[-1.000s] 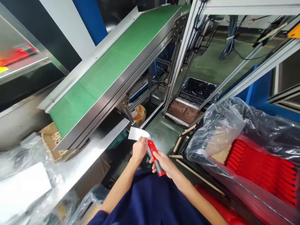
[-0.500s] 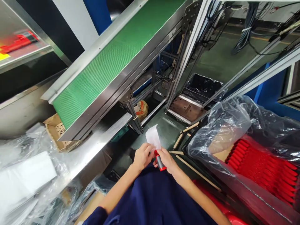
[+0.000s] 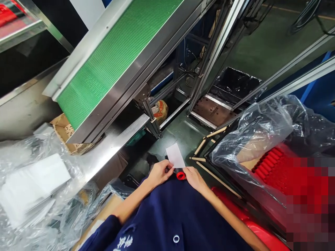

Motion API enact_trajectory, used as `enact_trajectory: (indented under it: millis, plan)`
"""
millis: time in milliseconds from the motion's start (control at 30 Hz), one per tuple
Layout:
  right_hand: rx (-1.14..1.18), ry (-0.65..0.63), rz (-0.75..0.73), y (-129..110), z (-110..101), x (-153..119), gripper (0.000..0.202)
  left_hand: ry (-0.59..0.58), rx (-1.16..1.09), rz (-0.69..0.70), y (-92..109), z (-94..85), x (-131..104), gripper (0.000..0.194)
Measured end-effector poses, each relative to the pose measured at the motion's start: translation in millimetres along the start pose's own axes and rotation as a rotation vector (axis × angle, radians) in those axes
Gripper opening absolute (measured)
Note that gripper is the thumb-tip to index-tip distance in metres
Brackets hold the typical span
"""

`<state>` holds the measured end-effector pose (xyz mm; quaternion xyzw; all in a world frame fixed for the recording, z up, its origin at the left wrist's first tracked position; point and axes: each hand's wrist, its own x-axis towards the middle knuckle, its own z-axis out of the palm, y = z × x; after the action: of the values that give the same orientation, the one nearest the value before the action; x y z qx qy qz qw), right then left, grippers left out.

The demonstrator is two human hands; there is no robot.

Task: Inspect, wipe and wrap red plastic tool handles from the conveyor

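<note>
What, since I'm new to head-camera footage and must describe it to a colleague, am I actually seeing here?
There is no robot: these are a person's bare hands. Every picture comes from one camera worn on the head, looking forward and down.

The left hand pinches a small white sheet near its lower left corner. Just below the sheet, the right hand appears to hold a red-and-dark piece; its far part is hidden.

To the left, a metal bench bears a stack of white sheets, clear plastic and a cardboard box. Above slopes a green conveyor belt.

To the right, many red parts lie within a clear plastic liner, partly pixelated.
</note>
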<state>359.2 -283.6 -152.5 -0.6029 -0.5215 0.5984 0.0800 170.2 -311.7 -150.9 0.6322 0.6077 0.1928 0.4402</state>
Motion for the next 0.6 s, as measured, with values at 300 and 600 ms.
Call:
enact_trajectory:
  millis: [300, 600]
  plan:
    - [-0.084, -0.213, -0.006, -21.9, -17.7, -5.3, 0.045, -0.091, -0.142, -0.082, 25.1, -26.7, 16.8, 0.014]
    - [0.080, -0.575, 0.007, -39.0, -30.9, 6.0, 0.036, -0.146, -0.268, -0.081, 31.8, -44.2, 24.3, 0.023]
